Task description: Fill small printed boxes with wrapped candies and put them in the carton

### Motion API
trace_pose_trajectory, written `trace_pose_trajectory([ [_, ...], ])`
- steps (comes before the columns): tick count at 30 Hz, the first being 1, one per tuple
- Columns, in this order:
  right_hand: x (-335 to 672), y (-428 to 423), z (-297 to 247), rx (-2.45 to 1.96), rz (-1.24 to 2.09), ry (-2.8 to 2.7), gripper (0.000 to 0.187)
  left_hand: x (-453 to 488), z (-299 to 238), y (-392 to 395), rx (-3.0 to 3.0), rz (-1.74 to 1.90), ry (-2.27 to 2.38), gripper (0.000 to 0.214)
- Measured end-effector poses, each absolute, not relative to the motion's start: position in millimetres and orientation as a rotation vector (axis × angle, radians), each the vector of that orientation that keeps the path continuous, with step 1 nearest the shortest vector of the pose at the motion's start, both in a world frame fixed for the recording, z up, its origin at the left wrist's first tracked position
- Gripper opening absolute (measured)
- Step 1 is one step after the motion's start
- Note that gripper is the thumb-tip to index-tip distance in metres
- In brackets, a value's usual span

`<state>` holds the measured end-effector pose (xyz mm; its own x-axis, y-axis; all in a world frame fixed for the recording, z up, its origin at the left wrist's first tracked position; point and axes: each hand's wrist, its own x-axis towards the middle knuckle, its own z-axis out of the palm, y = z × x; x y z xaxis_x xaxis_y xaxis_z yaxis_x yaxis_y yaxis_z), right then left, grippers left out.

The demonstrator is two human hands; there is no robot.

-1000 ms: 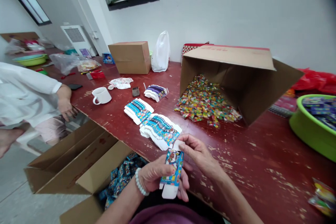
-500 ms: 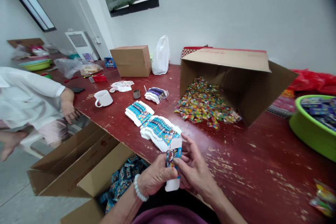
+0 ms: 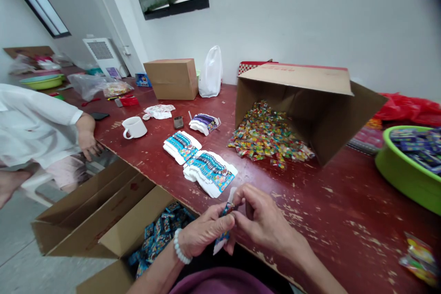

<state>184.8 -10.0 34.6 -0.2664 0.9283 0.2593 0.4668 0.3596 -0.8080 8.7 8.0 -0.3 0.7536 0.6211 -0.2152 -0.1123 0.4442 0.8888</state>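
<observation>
My left hand (image 3: 203, 234) and my right hand (image 3: 263, 220) both grip one small blue printed carton (image 3: 223, 225) at the near edge of the red table (image 3: 344, 206). The carton is turned edge-on and largely hidden by my fingers; a white flap shows below them. Just beyond my hands lies a stack of flat blue-and-white carton blanks (image 3: 210, 172), with a second stack (image 3: 181, 145) and a purple one (image 3: 204, 122) farther back. A big cardboard box on its side (image 3: 310, 105) spills colourful wrapped candies (image 3: 268, 138).
An open cardboard box (image 3: 113, 220) below the table's left edge holds several blue cartons. A green basin (image 3: 403, 170) stands at right. A white mug (image 3: 133, 127), a closed brown box (image 3: 172, 78) and a white bag (image 3: 211, 71) sit behind. Another person in white (image 3: 37, 124) sits left.
The carton faced me flat with its top flap up; both hands have since squeezed and turned it, so it now shows edge-on between my fingers. My hands moved slightly lower.
</observation>
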Motion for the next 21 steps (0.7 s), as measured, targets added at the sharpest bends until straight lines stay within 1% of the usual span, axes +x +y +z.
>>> trace_pose_trajectory([
  [3,192,-10,39,-1.175,0.996,-1.867,0.015,5,4,12,1.061,0.468,0.594,0.064],
  [5,197,-10,42,-1.180,1.123,-1.886,0.018,4,4,14,1.100,0.411,0.625,0.055],
  [7,201,-10,43,-1.208,1.163,-1.942,0.021,5,4,14,1.094,0.324,0.644,0.043],
  [9,202,-9,42,-1.219,1.155,-1.988,0.021,8,5,14,1.051,0.282,0.653,0.035],
  [11,200,-8,36,-1.231,1.093,-1.953,0.023,11,6,13,1.030,0.314,0.686,0.030],
  [14,190,-8,20,-1.316,0.926,-1.703,0.040,17,8,13,1.040,0.431,0.766,0.023],
  [15,185,-8,13,-1.327,0.939,-1.602,0.042,19,8,13,1.047,0.469,0.791,0.022],
  [16,181,-7,7,-1.319,1.019,-1.503,0.040,21,8,13,1.053,0.499,0.811,0.021],
  [18,175,-6,-4,-1.258,1.269,-1.335,0.030,24,7,13,1.070,0.547,0.846,0.023],
  [19,174,-4,-8,-1.234,1.343,-1.275,0.029,25,6,13,1.092,0.581,0.865,0.023],
  [21,176,-1,-11,-1.258,1.294,-1.220,0.030,25,4,12,1.183,0.668,0.911,0.023],
])
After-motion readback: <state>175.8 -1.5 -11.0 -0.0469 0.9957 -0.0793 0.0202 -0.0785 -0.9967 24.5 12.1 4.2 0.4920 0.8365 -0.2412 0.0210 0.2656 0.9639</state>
